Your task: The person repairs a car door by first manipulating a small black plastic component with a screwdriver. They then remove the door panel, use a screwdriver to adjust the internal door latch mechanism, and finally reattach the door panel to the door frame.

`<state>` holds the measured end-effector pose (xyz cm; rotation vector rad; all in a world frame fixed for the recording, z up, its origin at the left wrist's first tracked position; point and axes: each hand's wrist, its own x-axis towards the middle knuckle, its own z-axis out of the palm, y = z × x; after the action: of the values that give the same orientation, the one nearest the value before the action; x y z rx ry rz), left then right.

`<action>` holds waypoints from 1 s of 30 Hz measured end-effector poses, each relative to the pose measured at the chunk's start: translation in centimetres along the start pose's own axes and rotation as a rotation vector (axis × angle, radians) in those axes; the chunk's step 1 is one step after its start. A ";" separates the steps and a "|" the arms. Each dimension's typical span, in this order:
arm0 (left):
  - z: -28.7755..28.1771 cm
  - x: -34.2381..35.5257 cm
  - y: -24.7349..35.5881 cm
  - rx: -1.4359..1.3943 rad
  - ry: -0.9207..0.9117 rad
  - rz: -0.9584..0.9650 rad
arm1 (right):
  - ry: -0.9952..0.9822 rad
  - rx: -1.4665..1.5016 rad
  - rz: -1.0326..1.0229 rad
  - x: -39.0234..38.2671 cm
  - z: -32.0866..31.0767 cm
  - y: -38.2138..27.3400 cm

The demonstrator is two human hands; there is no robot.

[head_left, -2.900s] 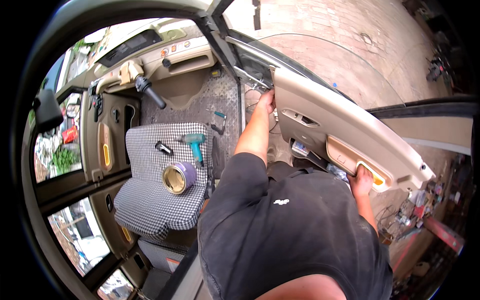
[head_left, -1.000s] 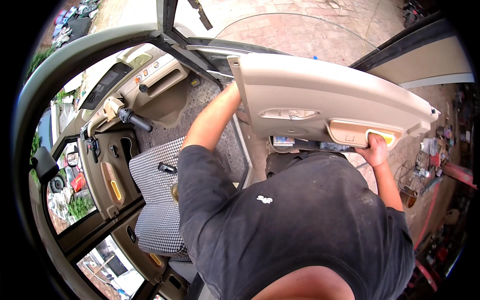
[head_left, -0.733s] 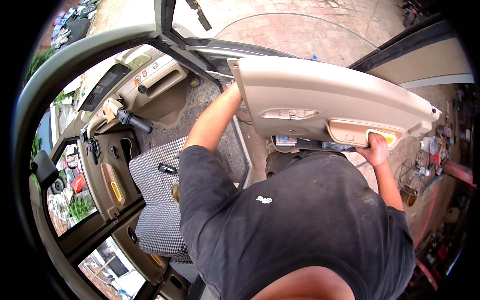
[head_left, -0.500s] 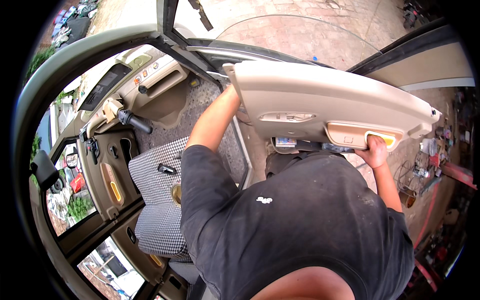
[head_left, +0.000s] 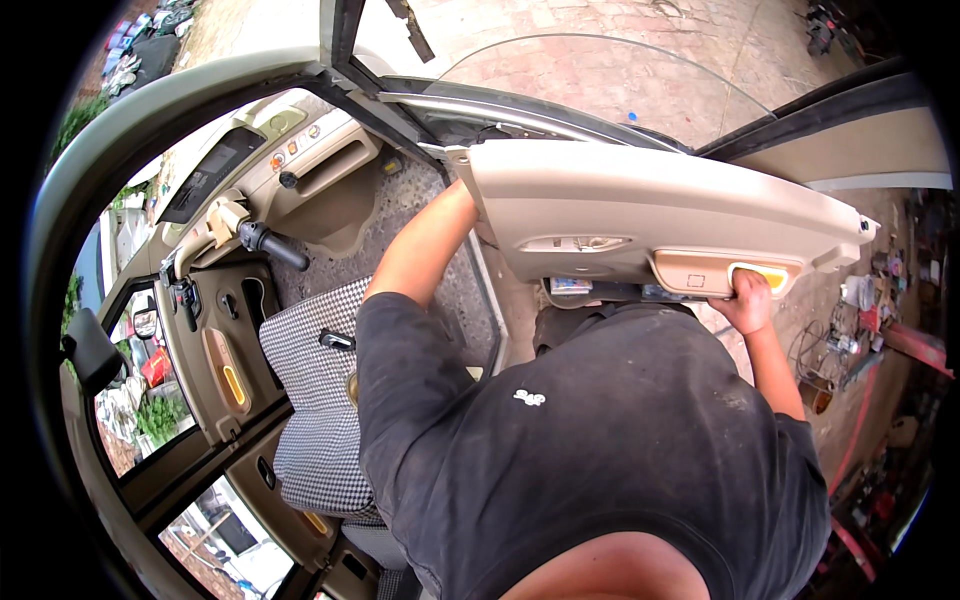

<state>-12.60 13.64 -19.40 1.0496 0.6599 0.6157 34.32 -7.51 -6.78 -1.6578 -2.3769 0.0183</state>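
A beige door trim panel (head_left: 640, 200) stands in front of me, its upper edge apart from the door frame (head_left: 540, 122) and its window glass (head_left: 600, 75). Low on the panel's right part, my right hand (head_left: 748, 303) is closed round the yellow-lined pull handle (head_left: 768, 278). My left forearm (head_left: 430, 245) reaches behind the panel's left end. That hand is hidden there, so its fingers and anything they hold do not show. Left of the handle, a slim recess (head_left: 575, 244) with small switches or a lever sits in the panel.
On the left is the cab, with a checked seat (head_left: 315, 400), a handlebar grip (head_left: 272, 245) and a dashboard (head_left: 320, 160). A metal sill (head_left: 490, 290) runs beside my left arm. Tools and clutter (head_left: 850, 320) lie at the right, near a red metal bar (head_left: 915, 350).
The panel's upper edge has come nearer to me, and the gap to the door frame is wider. My right hand keeps its grip on the handle.
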 end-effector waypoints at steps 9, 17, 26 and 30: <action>-0.3 0.5 -0.3 -0.001 -0.008 0.001 | 0.002 -0.008 0.037 -0.1 0.5 0.0; -1.1 1.4 0.0 0.048 0.032 0.087 | 0.004 -0.022 0.071 -0.3 1.2 -0.3; -0.5 -5.8 2.5 -0.100 1.132 0.321 | 0.026 -0.057 0.130 -0.3 3.1 -2.1; 3.1 -9.9 -3.4 -0.060 1.260 0.455 | 0.030 -0.065 0.130 -0.2 3.5 -2.9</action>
<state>-16.31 3.31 -19.56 0.6547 1.4759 1.7262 30.97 -8.31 -9.76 -1.8265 -2.2674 -0.0617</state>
